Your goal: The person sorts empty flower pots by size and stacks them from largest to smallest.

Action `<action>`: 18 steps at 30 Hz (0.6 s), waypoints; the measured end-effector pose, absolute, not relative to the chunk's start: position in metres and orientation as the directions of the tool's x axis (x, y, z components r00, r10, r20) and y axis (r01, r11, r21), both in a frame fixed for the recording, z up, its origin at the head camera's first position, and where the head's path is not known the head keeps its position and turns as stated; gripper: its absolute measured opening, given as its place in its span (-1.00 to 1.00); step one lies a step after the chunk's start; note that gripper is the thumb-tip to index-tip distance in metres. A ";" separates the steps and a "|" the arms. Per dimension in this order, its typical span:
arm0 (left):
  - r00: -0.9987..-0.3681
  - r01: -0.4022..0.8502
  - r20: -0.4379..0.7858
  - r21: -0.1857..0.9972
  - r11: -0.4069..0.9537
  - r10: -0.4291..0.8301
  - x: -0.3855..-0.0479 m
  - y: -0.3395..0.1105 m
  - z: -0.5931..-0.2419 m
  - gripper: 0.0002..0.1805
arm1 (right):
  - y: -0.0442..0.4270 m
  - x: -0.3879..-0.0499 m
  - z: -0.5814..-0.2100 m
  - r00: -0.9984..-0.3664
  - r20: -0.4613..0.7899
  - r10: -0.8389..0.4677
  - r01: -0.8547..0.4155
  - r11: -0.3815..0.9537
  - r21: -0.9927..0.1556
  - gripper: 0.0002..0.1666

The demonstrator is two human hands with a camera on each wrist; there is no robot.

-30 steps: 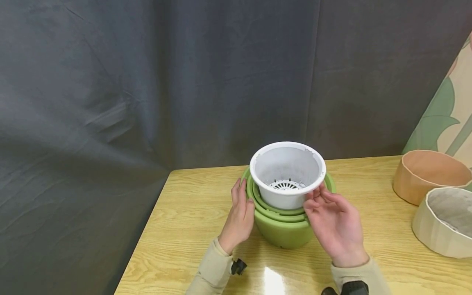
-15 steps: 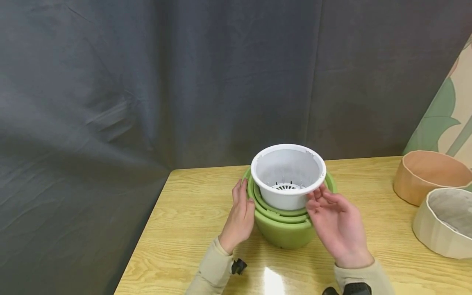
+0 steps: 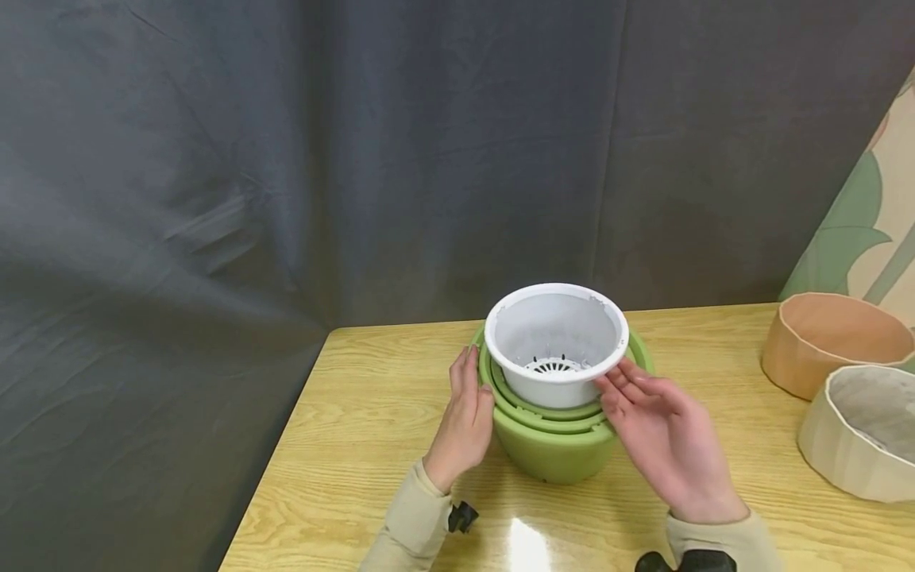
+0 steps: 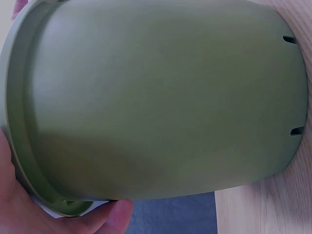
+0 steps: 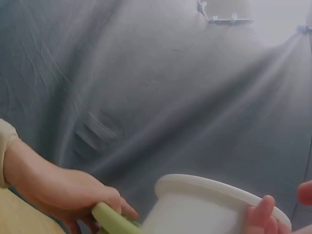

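A white plastic pot (image 3: 557,391) with a slotted bottom sits tilted inside a nest of green plastic pots (image 3: 561,461) on the table. My left hand (image 3: 461,429) grips the green rim on the left side; in the left wrist view its fingers (image 4: 117,217) curl about that rim, and the green wall fills most of the picture. My right hand (image 3: 672,445) lies palm up on the right, its fairly straight fingertips touching the white pot just under its rim. The right wrist view shows those fingers (image 5: 263,214) against the white wall, with the thumb apart.
On the right of the wooden table (image 3: 357,445) stand a terracotta-coloured faceted pot (image 3: 793,365) and a cream faceted pot (image 3: 843,453). A dark grey curtain (image 3: 457,159) hangs along the back and left table edges. A leaf-patterned panel (image 3: 851,214) rises behind on the right.
The white pot has sunk slightly lower into the green pots. My right hand has shifted right and its fingers have straightened somewhat. The left hand stays on the green rim.
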State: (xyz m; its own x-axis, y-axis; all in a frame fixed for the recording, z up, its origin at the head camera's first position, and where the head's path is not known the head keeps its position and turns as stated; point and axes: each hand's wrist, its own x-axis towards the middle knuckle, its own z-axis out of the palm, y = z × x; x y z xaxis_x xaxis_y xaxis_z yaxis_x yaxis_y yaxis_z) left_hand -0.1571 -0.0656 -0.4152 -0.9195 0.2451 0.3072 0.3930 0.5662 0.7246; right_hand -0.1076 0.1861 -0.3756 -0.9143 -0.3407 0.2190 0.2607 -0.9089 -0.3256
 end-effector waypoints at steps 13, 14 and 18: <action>-0.920 0.391 0.304 0.727 0.565 0.246 -0.155 -0.066 -0.415 -0.37 | 0.198 -0.105 -0.382 -0.867 0.290 -0.405 0.239 -0.849 -0.470 -0.51; -0.920 0.392 0.306 0.727 0.564 0.245 -0.155 -0.066 -0.415 -0.37 | 0.199 -0.104 -0.381 -0.868 0.290 -0.404 0.227 -0.841 -0.492 -0.51; -0.918 0.397 0.311 0.725 0.562 0.246 -0.155 -0.066 -0.414 -0.37 | 0.200 -0.103 -0.378 -0.868 0.293 -0.401 0.181 -0.805 -0.565 -0.52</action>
State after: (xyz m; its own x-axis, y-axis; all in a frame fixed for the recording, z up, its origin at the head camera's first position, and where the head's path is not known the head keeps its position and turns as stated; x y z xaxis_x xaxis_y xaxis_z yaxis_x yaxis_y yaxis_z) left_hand -0.1552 -0.0657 -0.4144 -0.9180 0.2461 0.3111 0.3966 0.5625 0.7255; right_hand -0.1025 0.2002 -0.3783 -0.8677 -0.4012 0.2935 0.1810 -0.8048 -0.5652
